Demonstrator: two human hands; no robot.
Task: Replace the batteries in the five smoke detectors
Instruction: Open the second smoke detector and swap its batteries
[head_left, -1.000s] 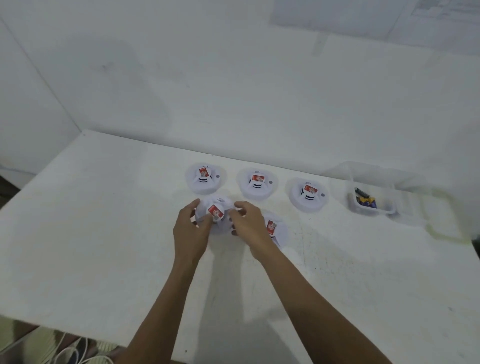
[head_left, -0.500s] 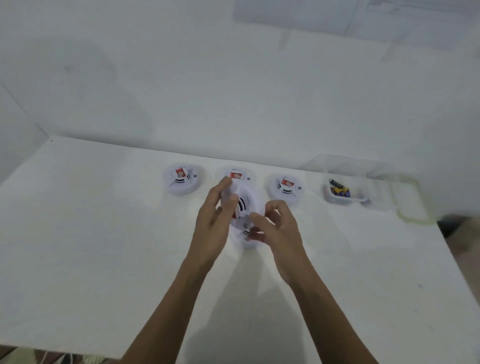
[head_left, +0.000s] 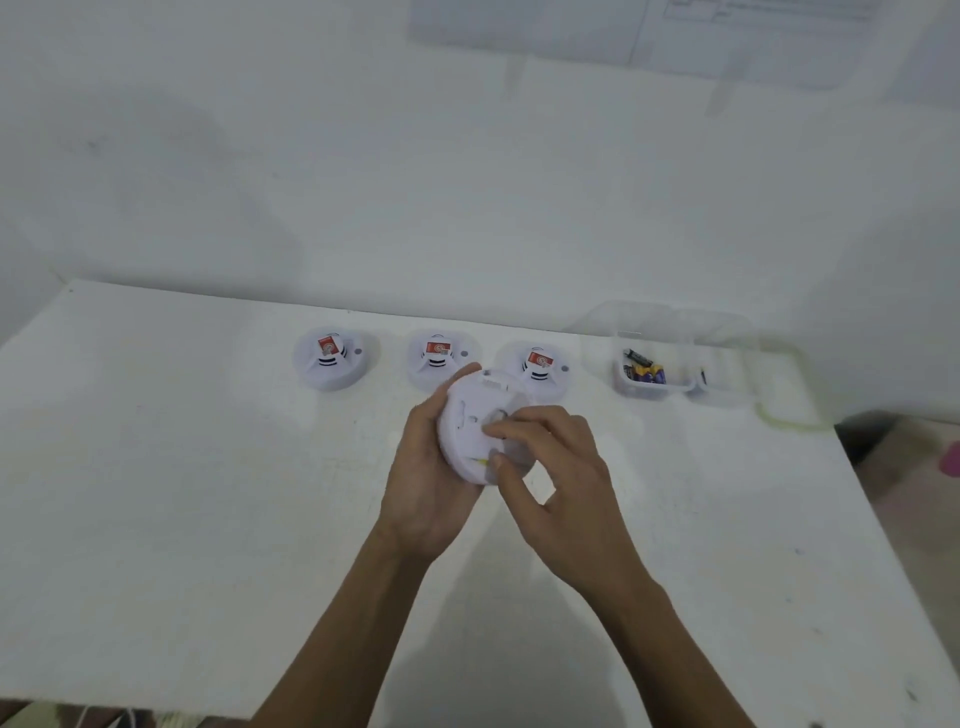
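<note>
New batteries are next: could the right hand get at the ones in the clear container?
Probably yes: the container is open-topped with bare table toward it, but the right hand must first leave the detector.

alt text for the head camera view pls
Two bare hands hold a round white smoke detector back-side up: left hand cradling, right hand fingers on it. Three more detectors and a clear plastic tub of batteries sit behind.

Held detector (head_left: 480, 428) flipped, back up (blurry, maybe open); three detectors (head_left: 435, 358) rowed behind w/ batteries (head_left: 647, 372).
</note>
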